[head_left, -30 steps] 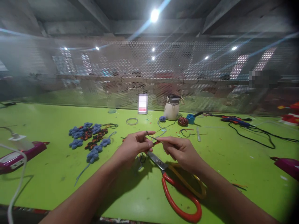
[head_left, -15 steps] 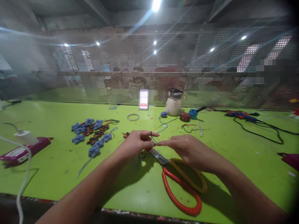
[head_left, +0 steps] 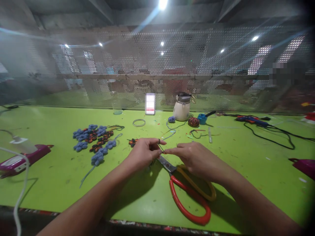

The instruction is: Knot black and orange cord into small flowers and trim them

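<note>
Dark yarn point(head_left: 161, 147) is looped over a finger of my left hand point(head_left: 144, 150), whose thumb and fingers pinch it. My right hand point(head_left: 197, 159) is closed, its index finger stretched towards the left fingertips and touching the work there; whatever lies inside its grip is hidden. Beneath both hands lie large scissors point(head_left: 168, 165) with one red and one yellow handle, their tips covered by the left hand. A small orange-and-black crocheted flower point(head_left: 133, 142) sits just beyond my left wrist. Further left are several blue yarn flowers point(head_left: 97, 157) and several dark orange ones point(head_left: 102, 141).
Behind the hands stand a phone point(head_left: 150, 104), a pale jar point(head_left: 182, 109), a multicoloured yarn ball point(head_left: 193, 122) and a blue pot point(head_left: 202, 119). A bangle point(head_left: 139, 123) lies mid-table. Purple power strips point(head_left: 36, 156) with a white cable are left; a corded tool point(head_left: 256, 122) is right.
The whole view has shifted slightly. My right index fingertip stays at the left fingertips, and the dark yarn below the left hand shows less. Both hands keep nearly the same pose.
</note>
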Demonstrator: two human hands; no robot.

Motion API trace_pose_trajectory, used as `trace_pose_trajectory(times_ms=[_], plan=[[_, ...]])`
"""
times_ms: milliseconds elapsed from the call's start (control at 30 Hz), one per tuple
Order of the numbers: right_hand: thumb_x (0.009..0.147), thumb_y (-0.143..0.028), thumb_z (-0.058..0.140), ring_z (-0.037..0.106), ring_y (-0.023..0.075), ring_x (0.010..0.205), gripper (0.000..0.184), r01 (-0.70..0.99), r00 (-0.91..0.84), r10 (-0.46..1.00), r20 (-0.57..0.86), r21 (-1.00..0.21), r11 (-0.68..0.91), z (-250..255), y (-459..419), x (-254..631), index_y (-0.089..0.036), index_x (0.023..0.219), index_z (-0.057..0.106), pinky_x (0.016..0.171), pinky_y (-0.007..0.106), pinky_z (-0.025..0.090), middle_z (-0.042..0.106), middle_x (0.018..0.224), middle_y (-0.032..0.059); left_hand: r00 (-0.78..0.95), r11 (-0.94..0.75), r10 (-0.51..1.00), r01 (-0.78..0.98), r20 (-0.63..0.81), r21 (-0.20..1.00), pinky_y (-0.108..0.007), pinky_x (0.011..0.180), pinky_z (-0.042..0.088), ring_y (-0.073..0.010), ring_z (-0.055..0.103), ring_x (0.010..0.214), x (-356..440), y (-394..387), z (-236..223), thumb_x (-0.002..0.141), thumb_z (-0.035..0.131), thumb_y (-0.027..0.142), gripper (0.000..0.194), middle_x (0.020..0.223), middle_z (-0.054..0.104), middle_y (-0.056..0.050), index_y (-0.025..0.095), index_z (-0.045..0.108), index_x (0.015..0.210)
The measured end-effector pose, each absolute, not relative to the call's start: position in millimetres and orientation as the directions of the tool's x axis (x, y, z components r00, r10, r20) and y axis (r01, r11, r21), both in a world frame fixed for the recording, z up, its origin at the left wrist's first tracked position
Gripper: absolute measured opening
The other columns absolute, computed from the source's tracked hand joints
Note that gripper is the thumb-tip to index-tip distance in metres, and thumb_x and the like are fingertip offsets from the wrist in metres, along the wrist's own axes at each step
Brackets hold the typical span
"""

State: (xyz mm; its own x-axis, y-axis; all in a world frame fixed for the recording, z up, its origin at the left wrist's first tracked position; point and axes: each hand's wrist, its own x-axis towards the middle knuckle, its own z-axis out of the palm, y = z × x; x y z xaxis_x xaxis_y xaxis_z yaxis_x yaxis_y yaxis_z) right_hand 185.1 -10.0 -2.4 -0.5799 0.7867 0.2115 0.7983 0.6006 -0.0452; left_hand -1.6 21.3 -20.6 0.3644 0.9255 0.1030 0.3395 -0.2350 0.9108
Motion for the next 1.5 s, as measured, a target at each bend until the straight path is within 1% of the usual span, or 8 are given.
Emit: trace_pose_trajectory(times_ms=[133, 267, 500, 667, 767, 867, 1067, 1500], plan=[[0.067, 0.001, 0.049, 0.055, 0.0162, 0.065, 0.055, 0.809, -0.504, 0.816, 0.282, -0.177, 0.561, -12, -7, 180, -0.03, 0.111, 0.062, 0.056, 0.024, 0.031, 0.068, 0.079, 0.0041, 0.349, -0.498, 0.865, 0.51, 0.361, 0.701, -0.024, 0.057, 0.04, -0.012, 0.052, 0.06, -1, 21, -27, 0.07, 0.053, 0.007, 0.027, 0.074, 0.06, -0.003, 0.014, 0.067, 0.092], [0.077, -0.005, 0.043, 0.057, 0.0138, 0.064, 0.039, 0.689, -0.376, 0.857, 0.353, -0.512, 0.514, -20, -3, 172, -0.022, 0.102, 0.068, 0.059, 0.024, 0.037, 0.07, 0.081, 0.005, 0.36, -0.626, 0.768, 0.598, 0.53, 0.501, -0.024, 0.062, 0.041, -0.0136, 0.053, 0.067, 1, 16, -27, 0.074, 0.047, 0.005, 0.029, 0.075, 0.058, -0.004, 0.016, 0.066, 0.093], [0.071, -0.022, 0.057, 0.035, 0.0063, 0.038, 0.031, 0.101, -0.08, 0.991, 0.108, -0.988, 0.116, -32, 0, 150, -0.011, 0.098, 0.068, 0.039, 0.02, 0.027, 0.048, 0.047, -0.0047, 0.236, -0.621, 0.761, 0.533, 0.604, 0.574, -0.029, 0.069, 0.041, -0.017, 0.054, 0.077, 3, 12, -27, 0.079, 0.048, 0.013, 0.03, 0.08, 0.058, -0.005, 0.017, 0.061, 0.106], [0.074, -0.029, 0.058, 0.033, 0.0049, 0.036, 0.036, -0.063, -0.082, 0.983, 0.163, -0.985, 0.158, -42, 1, 146, -0.012, 0.105, 0.064, 0.037, 0.019, 0.025, 0.047, 0.05, -0.005, 0.14, -0.262, 0.956, 0.027, 0.256, 0.965, -0.026, 0.06, 0.041, -0.0114, 0.051, 0.059, 0, 17, -20, 0.07, 0.062, 0.017, 0.036, 0.065, 0.055, 0.0, 0.013, 0.061, 0.106], [0.078, -0.021, 0.053, 0.038, 0.0075, 0.044, 0.028, 0.153, -0.106, 0.916, 0.386, -0.904, 0.399, -39, 1, 153, -0.014, 0.102, 0.066, 0.044, 0.021, 0.031, 0.048, 0.054, -0.0031, 0.244, -0.062, 0.962, -0.234, 0.121, 0.97, -0.025, 0.061, 0.04, -0.0094, 0.05, 0.057, -7, 20, -14, 0.065, 0.068, 0.016, 0.034, 0.063, 0.055, 0.001, 0.012, 0.064, 0.099], [0.081, -0.012, 0.045, 0.048, 0.0121, 0.06, 0.032, 0.419, -0.271, 0.752, 0.6, -0.63, 0.654, -32, 0, 164, -0.017, 0.107, 0.064, 0.057, 0.025, 0.038, 0.057, 0.068, 0.0026, 0.338, 0.057, 0.939, -0.308, 0.054, 0.95, -0.025, 0.061, 0.039, -0.0084, 0.049, 0.057, -14, 22, -10, 0.061, 0.071, 0.011, 0.034, 0.062, 0.055, 0.001, 0.012, 0.067, 0.095], [0.08, -0.002, 0.04, 0.048, 0.0133, 0.062, 0.047, 0.635, -0.51, 0.668, 0.543, -0.286, 0.717, -21, -3, 176, -0.022, 0.121, 0.053, 0.057, 0.025, 0.035, 0.056, 0.076, 0.0037, 0.354, 0.097, 0.935, -0.305, 0.018, 0.947, -0.023, 0.057, 0.037, -0.0071, 0.049, 0.055, -20, 24, -5, 0.06, 0.069, 0.005, 0.026, 0.061, 0.057, 0.0, 0.011, 0.069, 0.086], [0.082, -0.005, 0.041, 0.052, 0.013, 0.067, 0.042, 0.534, -0.504, 0.702, 0.504, -0.457, 0.711, -11, -7, 177, -0.021, 0.117, 0.057, 0.062, 0.025, 0.039, 0.063, 0.079, 0.0043, 0.371, 0.12, 0.929, -0.316, 0.006, 0.941, -0.019, 0.05, 0.033, -0.0043, 0.044, 0.049, -22, 26, -4, 0.059, 0.064, 0.0, 0.015, 0.059, 0.057, 0.001, 0.01, 0.066, 0.07]])
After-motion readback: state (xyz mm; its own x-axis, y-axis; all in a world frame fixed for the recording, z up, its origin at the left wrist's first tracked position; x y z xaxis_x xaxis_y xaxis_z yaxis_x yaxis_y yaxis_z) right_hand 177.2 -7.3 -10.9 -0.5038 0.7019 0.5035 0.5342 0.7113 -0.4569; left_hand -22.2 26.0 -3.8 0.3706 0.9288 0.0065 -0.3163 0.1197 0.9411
